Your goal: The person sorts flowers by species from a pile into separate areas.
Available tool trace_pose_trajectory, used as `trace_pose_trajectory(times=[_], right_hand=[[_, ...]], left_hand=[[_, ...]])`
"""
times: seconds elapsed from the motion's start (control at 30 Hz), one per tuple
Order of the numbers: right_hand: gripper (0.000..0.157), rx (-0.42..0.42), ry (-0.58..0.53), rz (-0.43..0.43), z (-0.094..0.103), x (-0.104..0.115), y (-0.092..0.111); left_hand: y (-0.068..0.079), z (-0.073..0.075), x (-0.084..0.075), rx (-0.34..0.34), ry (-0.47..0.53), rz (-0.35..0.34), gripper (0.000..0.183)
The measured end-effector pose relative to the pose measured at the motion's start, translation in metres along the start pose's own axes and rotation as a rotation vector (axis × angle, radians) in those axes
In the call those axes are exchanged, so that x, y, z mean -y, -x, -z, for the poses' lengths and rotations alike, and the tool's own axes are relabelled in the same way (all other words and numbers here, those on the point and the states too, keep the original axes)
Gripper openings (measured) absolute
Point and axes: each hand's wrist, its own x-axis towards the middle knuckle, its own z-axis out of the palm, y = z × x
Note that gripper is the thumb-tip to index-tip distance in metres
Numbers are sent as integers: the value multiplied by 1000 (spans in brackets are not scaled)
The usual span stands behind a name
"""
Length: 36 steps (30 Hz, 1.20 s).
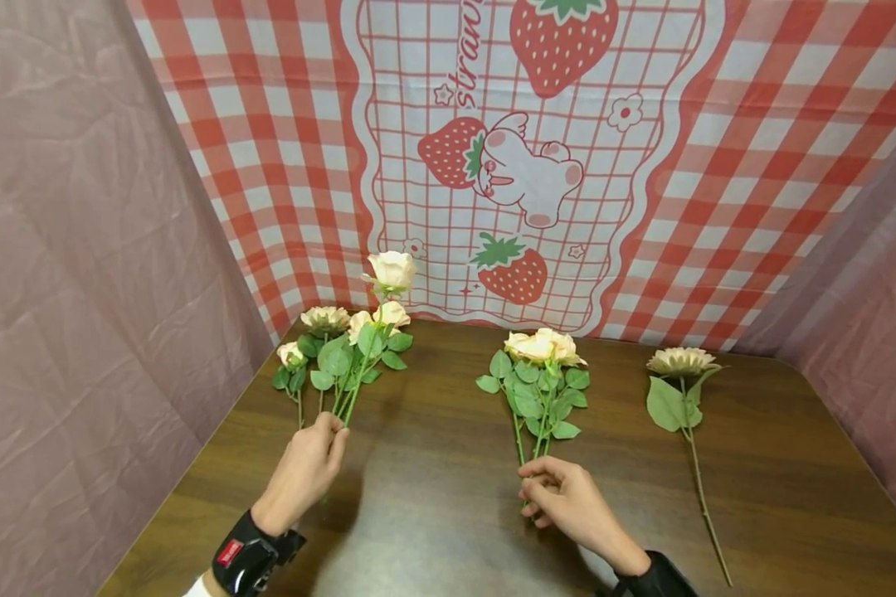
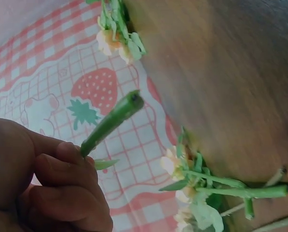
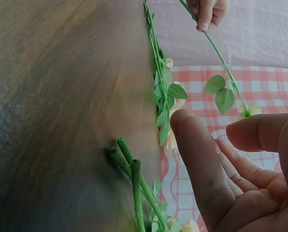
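Note:
My left hand (image 1: 309,464) pinches the green stem (image 2: 112,121) of a single cream rose (image 1: 391,271), its bloom raised above the flowers on the left. Beneath it lie more cream roses (image 1: 392,315), a small rosebud (image 1: 290,355) and a wide, many-petalled flower (image 1: 324,319). My right hand (image 1: 567,497) is over the lower stems of a middle bunch of cream roses (image 1: 543,347). In the right wrist view, thumb and fingers stand apart with nothing between them, and the bunch's cut stem ends (image 3: 136,166) lie beside the hand.
On the right of the brown wooden table (image 1: 433,464) lies a single wide cream flower (image 1: 681,362) with a long brownish stem. A red-and-white checked strawberry cloth (image 1: 299,166) hangs behind the table. Pinkish curtains (image 1: 67,249) hang at both sides.

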Motion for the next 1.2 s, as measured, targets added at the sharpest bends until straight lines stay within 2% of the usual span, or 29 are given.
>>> trace_pose_trajectory(times=[0.37, 0.6, 0.77, 1.03, 1.2], right_hand=[[29, 13, -2, 8, -1, 3, 1], [29, 19, -4, 14, -1, 3, 2], [30, 24, -3, 15, -2, 4, 2], [29, 27, 9, 34, -4, 5, 2], [29, 47, 14, 37, -5, 6, 1]], left_hand=[[-2, -4, -13, -25, 88, -77, 7], [-1, -6, -21, 1, 137, -86, 5], [0, -8, -26, 3, 145, -118, 5], [-2, -16, -33, 31, 179, -126, 4], [-1, -19, -38, 22, 177, -166, 7]])
